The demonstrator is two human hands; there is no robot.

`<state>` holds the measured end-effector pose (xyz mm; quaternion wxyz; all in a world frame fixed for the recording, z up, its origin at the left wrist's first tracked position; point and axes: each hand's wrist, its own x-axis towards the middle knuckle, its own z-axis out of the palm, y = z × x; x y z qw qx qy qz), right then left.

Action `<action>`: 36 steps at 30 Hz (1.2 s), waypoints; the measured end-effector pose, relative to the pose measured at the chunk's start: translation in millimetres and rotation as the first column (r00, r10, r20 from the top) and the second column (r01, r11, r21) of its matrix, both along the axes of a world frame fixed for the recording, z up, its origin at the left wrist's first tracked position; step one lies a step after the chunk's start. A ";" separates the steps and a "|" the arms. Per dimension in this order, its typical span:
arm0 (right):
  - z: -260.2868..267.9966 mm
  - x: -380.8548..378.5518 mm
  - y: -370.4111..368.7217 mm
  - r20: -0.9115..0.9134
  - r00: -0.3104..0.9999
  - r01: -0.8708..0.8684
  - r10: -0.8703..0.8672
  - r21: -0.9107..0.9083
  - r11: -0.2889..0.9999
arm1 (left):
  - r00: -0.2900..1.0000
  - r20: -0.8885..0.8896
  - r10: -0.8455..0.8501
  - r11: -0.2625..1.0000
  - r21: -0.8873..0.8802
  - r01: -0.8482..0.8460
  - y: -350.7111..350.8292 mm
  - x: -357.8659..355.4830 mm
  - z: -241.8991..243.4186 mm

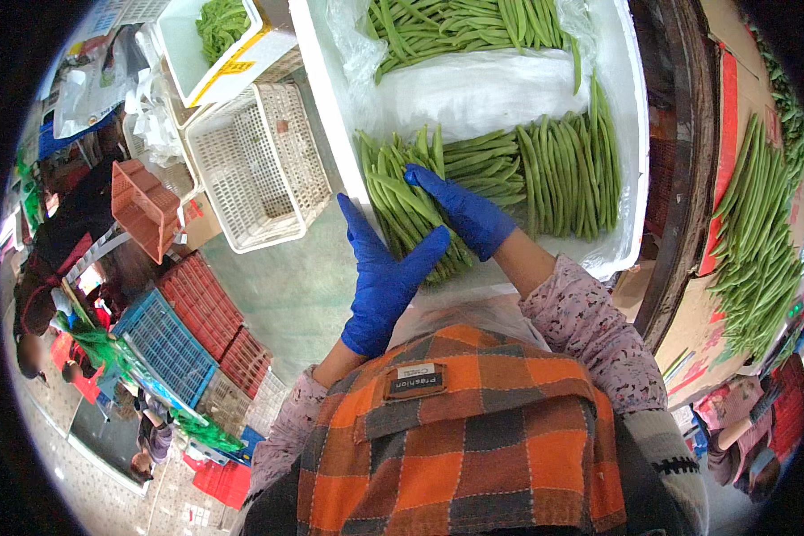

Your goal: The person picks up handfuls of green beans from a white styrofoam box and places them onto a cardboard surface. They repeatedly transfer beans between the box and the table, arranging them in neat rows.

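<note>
My left hand (388, 285), in a blue glove, cups the near left side of a bunch of green beans (402, 181), its thumb lying across the pods. Against the right side of the same bunch presses my gloved right hand (472, 214), fingers pointing up and left. The bunch lies at the near left corner of a white foam box (331, 94) lined with clear plastic. Right of it, further beans lie crosswise (482, 164), then a neat lengthwise row (569, 177). A white wrapped bundle (476, 87) separates these from more beans (469, 27) at the far end.
Left of the box stands a white plastic crate (248, 181), with a foam box of greens (221, 27) beyond. Red (201, 305) and blue crates (164, 348) are stacked lower left. Long beans (757, 248) lie on cardboard at right. Other people (151, 435) are further off.
</note>
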<state>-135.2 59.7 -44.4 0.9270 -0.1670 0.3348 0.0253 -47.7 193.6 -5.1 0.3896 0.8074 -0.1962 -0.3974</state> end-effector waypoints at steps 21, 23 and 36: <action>2.2 -39.1 27.4 0.086 0.995 0.088 -0.056 -0.426 0.901 | 0.957 0.260 -0.129 0.987 -0.059 0.149 -21.9 -27.3 19.1; -14.1 -48.5 29.7 0.139 0.990 0.072 0.000 -0.511 0.857 | 0.939 0.332 -0.094 0.995 -0.003 0.100 -21.5 -37.4 28.0; 94.6 -32.5 18.6 0.221 0.975 0.039 0.022 -0.268 0.963 | 0.943 -0.270 0.193 0.936 -0.237 -0.260 -6.5 -39.2 84.3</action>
